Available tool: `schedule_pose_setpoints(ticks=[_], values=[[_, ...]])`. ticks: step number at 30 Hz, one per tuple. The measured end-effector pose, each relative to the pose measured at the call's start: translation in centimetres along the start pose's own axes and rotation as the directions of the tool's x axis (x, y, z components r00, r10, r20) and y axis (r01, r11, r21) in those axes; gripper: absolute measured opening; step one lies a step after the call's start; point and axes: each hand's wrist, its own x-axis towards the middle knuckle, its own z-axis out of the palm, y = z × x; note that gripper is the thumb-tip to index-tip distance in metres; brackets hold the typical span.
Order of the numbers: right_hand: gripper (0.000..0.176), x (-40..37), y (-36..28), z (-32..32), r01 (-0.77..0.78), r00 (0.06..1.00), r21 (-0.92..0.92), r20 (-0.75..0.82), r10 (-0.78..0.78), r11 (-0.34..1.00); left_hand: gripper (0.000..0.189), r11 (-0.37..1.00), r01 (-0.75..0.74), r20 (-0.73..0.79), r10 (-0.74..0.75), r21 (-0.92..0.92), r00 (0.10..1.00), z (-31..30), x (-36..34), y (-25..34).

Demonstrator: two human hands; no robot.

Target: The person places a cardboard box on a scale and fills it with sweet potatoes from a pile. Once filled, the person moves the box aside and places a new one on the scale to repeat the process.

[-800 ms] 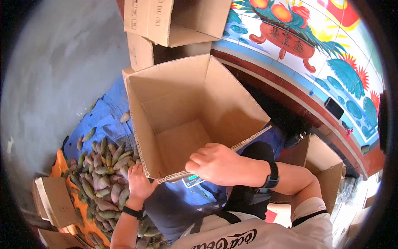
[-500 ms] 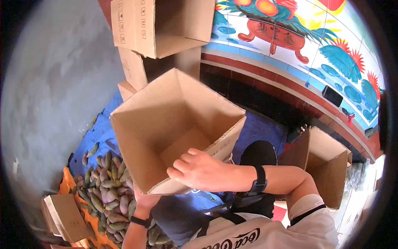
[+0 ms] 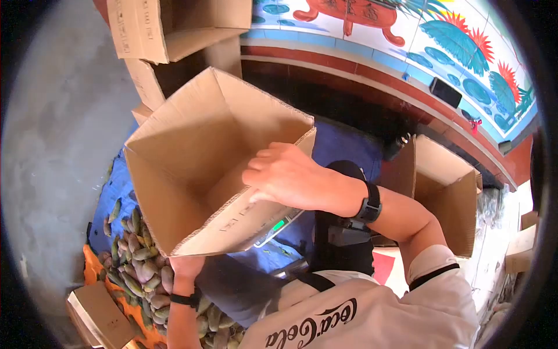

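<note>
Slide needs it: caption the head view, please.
Right hand grips the rim of an open, tilted cardboard box, left hand under its corner, beside a pile of green-purple produce.

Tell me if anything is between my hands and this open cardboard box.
Nothing visible is. The right hand grips the cardboard box by its near rim, and the left hand meets its lower corner from below, fingers hidden.

box (image 3: 174, 151) over scale (image 3: 279, 225), fruit pile (image 3: 136, 256) left

The empty brown cardboard box (image 3: 192, 145) I hold is tilted, top flaps open, mouth turned toward me.
</note>
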Motion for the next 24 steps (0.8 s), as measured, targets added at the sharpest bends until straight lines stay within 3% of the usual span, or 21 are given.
schedule_pose_setpoints(ticks=[1,5,7,11,13,17,20,23,24], values=[[0.010,0.0,-0.2,-0.1,0.015,1.000,-0.016,-0.016,-0.015,1.000,0.047,1.000,-0.003,0.010,0.003,-0.004,1.000,-0.1,0.0,0.2],[0.008,-0.4,-0.2,-0.1,-0.015,1.000,-0.036,-0.020,0.014,0.999,0.049,0.994,0.069,0.121,-0.080,0.089,0.989,-0.9,0.3,1.2],[0.022,-0.6,0.1,-0.2,0.042,0.999,-0.023,-0.018,-0.042,0.999,0.049,0.991,0.101,0.179,-0.115,0.082,0.977,-1.0,0.6,1.4],[0.020,-0.3,0.7,0.0,0.096,0.995,-0.001,-0.025,-0.096,0.995,0.050,0.987,0.119,0.217,-0.141,0.111,0.966,-0.8,0.9,1.6],[0.019,-0.4,1.1,0.0,0.094,0.995,-0.046,-0.037,-0.095,0.995,0.038,0.971,-0.074,-0.105,0.100,0.227,0.989,0.1,0.8,1.2],[0.020,-0.8,1.7,0.2,0.081,0.996,-0.040,-0.044,-0.083,0.996,0.039,0.962,-0.097,-0.105,0.128,0.255,0.986,0.4,1.1,1.5],[0.022,-1.0,1.2,0.1,0.066,0.995,-0.084,-0.064,-0.071,0.994,0.039,0.979,-0.121,-0.108,0.140,0.161,0.984,0.7,1.1,1.0],[0.026,-1.2,0.1,-0.7,-0.017,0.999,-0.250,-0.035,0.008,0.968,0.042,0.980,-0.066,-0.100,0.086,0.187,0.991,1.3,0.8,0.8],[0.028,-1.2,0.0,-1.1,-0.041,0.995,-0.151,-0.097,0.026,0.988,0.042,0.992,-0.050,-0.081,0.060,0.114,0.995,1.6,0.6,0.5]])
